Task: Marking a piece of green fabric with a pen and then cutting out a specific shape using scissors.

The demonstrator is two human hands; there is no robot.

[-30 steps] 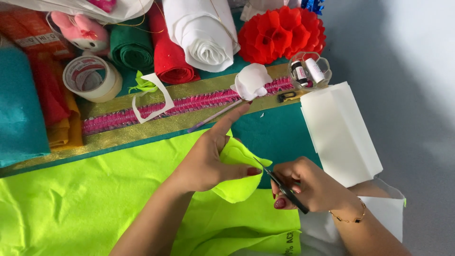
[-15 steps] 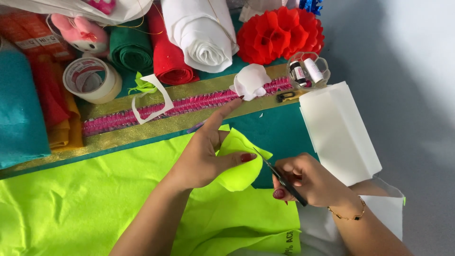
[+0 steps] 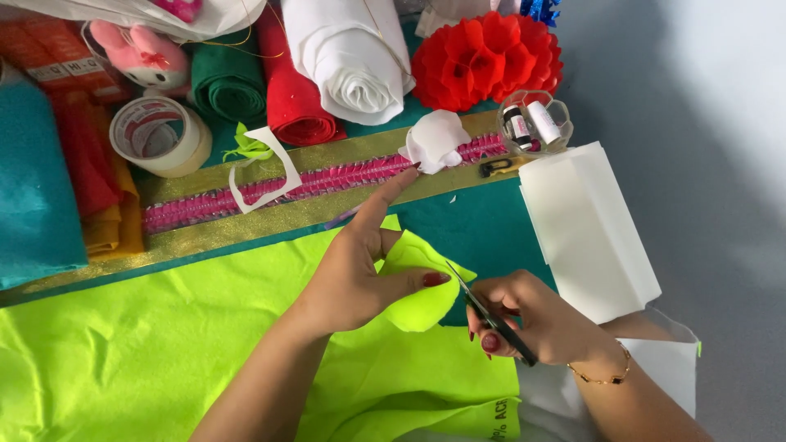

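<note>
A person's left hand [image 3: 360, 274] pinches a rounded piece of neon-green fabric [image 3: 417, 282] between thumb and fingers, the index finger stretched out toward the far side, while the right hand [image 3: 532, 315] is closed around a pair of dark-handled scissors [image 3: 491, 315]. The blades run on a slant from the right hand up and to the left, their tip meeting the right edge of the fabric piece just beside the left thumb; whether the blades are parted cannot be told. The piece sits directly between the two hands, touching the left and reached by the scissors from the right, so the left hand is the nearer of the two. Its rounded lobe hangs toward the near side, above a large sheet of the same neon-green cloth [image 3: 123, 352] spread over the near left of the table [image 3: 483, 221]. Farther off lies a gold band with a pink fringe [image 3: 327, 184], a white paper cut-out [image 3: 266, 168] resting on it, and a small white flower shape [image 3: 434, 139]. Behind these stand rolls of white [image 3: 348, 57], red [image 3: 291, 90] and green felt [image 3: 225, 82], a roll of tape [image 3: 155, 135], a red paper flower [image 3: 487, 57], and to the right a stack of white sheets [image 3: 585, 229].
</note>
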